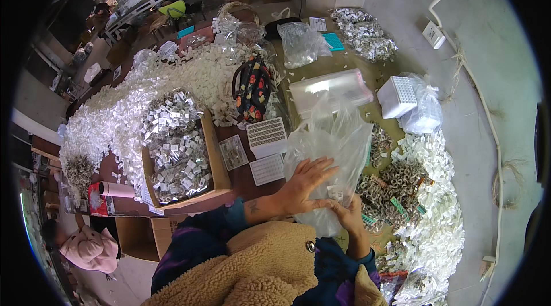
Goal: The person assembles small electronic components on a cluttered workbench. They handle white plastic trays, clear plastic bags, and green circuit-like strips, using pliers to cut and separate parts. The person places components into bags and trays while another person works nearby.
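A clear plastic bag (338, 134) lies in front of me, its mouth loose and crumpled toward the far side. My left hand (304, 184) rests on the bag with fingers stretched out and its thumb reaching toward the other hand. At the bag's near right side, my right hand (349, 215) has its fingers closed on the plastic. Between the two hands a small whitish packet (335, 192) shows through the film; what else the bag holds is hard to make out.
To the left stand a carton of small clear packets (217, 160), a white perforated block (267, 138) and a white tray (267, 169). Metal rings (396, 191) and white pieces (442, 203) heap up at right. Flat plastic bags (332, 92) lie beyond. Another person (89, 247) is at lower left.
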Action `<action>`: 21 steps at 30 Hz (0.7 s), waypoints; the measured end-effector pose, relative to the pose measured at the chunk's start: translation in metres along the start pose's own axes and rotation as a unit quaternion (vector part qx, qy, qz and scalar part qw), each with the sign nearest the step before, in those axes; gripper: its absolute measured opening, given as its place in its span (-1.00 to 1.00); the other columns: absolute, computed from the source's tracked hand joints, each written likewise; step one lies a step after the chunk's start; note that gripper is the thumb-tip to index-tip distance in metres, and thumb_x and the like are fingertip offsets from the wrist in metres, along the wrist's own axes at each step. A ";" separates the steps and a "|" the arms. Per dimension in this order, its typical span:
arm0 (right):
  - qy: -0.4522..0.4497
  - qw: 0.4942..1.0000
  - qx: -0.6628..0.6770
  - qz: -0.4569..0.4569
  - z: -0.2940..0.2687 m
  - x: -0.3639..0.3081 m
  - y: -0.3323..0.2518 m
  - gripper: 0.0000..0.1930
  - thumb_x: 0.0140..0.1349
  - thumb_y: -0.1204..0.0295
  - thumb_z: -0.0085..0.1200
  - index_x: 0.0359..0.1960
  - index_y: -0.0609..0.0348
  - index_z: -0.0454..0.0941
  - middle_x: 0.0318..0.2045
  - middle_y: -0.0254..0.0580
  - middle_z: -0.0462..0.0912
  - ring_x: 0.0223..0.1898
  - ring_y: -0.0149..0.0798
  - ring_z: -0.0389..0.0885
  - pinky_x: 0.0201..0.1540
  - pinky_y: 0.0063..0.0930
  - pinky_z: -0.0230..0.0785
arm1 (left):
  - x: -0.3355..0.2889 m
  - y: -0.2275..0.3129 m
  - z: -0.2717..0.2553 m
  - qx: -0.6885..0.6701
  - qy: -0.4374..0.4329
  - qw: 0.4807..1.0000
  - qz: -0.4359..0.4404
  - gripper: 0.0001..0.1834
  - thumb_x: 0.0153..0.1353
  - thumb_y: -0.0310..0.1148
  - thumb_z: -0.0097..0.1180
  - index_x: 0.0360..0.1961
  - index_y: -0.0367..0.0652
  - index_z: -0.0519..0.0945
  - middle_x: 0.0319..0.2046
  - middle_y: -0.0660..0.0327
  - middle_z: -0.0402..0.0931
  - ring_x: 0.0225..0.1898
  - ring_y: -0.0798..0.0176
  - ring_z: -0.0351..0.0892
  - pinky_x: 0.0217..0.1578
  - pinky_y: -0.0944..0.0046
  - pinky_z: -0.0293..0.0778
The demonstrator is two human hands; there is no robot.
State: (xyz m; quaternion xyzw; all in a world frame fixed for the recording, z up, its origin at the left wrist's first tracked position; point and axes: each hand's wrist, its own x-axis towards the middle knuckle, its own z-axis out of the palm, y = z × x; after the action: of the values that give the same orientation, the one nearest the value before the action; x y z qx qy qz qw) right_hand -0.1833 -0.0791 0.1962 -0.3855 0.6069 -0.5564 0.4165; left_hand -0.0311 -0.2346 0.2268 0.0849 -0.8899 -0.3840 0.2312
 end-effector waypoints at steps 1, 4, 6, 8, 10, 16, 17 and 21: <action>-0.006 1.000 0.006 0.001 0.002 0.001 0.000 -0.72 0.18 0.45 0.32 -0.10 0.28 0.61 -0.32 -0.32 0.70 -0.28 -0.47 0.60 -0.19 -0.51 0.48 | -0.004 -0.003 0.002 -0.024 -0.004 1.000 -0.010 -0.10 0.15 0.09 0.27 0.40 -0.11 0.23 0.39 -0.04 0.15 0.44 -0.14 0.06 0.38 -0.14 -0.08; 0.006 1.000 0.023 0.003 0.009 0.002 0.003 -0.75 0.19 0.48 0.31 -0.12 0.27 0.63 -0.31 -0.31 0.70 -0.28 -0.47 0.60 -0.18 -0.52 0.48 | -0.015 -0.008 0.007 -0.063 0.003 0.998 -0.026 -0.10 0.14 0.03 0.30 0.39 -0.16 0.23 0.37 -0.05 0.16 0.43 -0.15 0.07 0.38 -0.10 -0.05; 0.041 0.999 0.011 -0.005 0.012 0.003 0.004 -0.78 0.19 0.51 0.30 -0.14 0.26 0.64 -0.31 -0.31 0.71 -0.27 -0.47 0.60 -0.18 -0.52 0.47 | -0.020 -0.014 0.010 -0.053 0.025 0.998 -0.027 -0.11 0.14 -0.02 0.33 0.38 -0.19 0.23 0.37 -0.06 0.16 0.42 -0.16 0.08 0.37 -0.07 -0.01; 0.083 0.996 -0.004 -0.031 0.010 0.002 0.003 -0.81 0.19 0.55 0.27 -0.15 0.26 0.65 -0.30 -0.30 0.72 -0.26 -0.47 0.62 -0.17 -0.51 0.47 | -0.020 -0.022 0.014 -0.040 0.104 0.992 -0.057 -0.12 0.12 -0.07 0.36 0.37 -0.20 0.24 0.37 -0.08 0.15 0.42 -0.18 0.07 0.36 -0.06 0.02; 0.109 0.992 -0.042 -0.055 0.005 0.001 0.002 -0.81 0.20 0.57 0.25 -0.14 0.27 0.65 -0.28 -0.31 0.72 -0.24 -0.47 0.62 -0.15 -0.51 0.47 | -0.017 -0.033 0.019 -0.003 0.190 0.977 -0.093 -0.09 0.12 -0.12 0.38 0.38 -0.25 0.19 0.34 -0.13 0.15 0.41 -0.16 0.07 0.36 -0.04 0.05; 0.143 0.987 -0.004 -0.079 0.002 -0.003 0.004 -0.84 0.19 0.61 0.22 -0.18 0.24 0.67 -0.21 -0.21 0.72 -0.16 -0.41 0.64 -0.06 -0.46 0.46 | 0.004 -0.062 0.024 -0.180 0.261 0.895 -0.315 -0.07 0.15 -0.20 0.38 0.39 -0.30 0.08 0.25 -0.03 0.25 0.31 -0.02 0.24 0.29 0.04 0.22; 0.143 0.985 -0.017 -0.094 0.001 -0.002 0.005 -0.84 0.18 0.61 0.22 -0.19 0.23 0.67 -0.21 -0.19 0.72 -0.16 -0.37 0.64 -0.07 -0.45 0.46 | 0.005 -0.062 0.020 -0.283 0.253 0.880 -0.285 -0.11 0.16 -0.23 0.37 0.37 -0.29 0.12 0.21 0.00 0.30 0.25 0.03 0.32 0.23 0.08 0.29; 0.165 0.963 -0.096 -0.193 -0.006 0.002 0.003 -0.83 0.08 0.70 0.16 -0.29 0.24 0.65 -0.25 -0.07 0.69 -0.20 -0.10 0.61 -0.11 -0.32 0.42 | 0.012 -0.061 -0.009 -0.575 0.093 0.761 -0.285 -0.50 0.23 -0.47 0.22 0.17 -0.22 0.37 -0.21 0.28 0.60 -0.18 0.38 0.59 -0.13 0.35 0.51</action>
State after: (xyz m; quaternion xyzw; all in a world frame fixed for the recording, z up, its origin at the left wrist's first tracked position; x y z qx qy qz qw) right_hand -0.1895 -0.0787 0.1933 -0.4360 0.6319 -0.6214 0.1566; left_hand -0.0385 -0.2861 0.1925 0.2209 -0.4110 -0.8618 0.1988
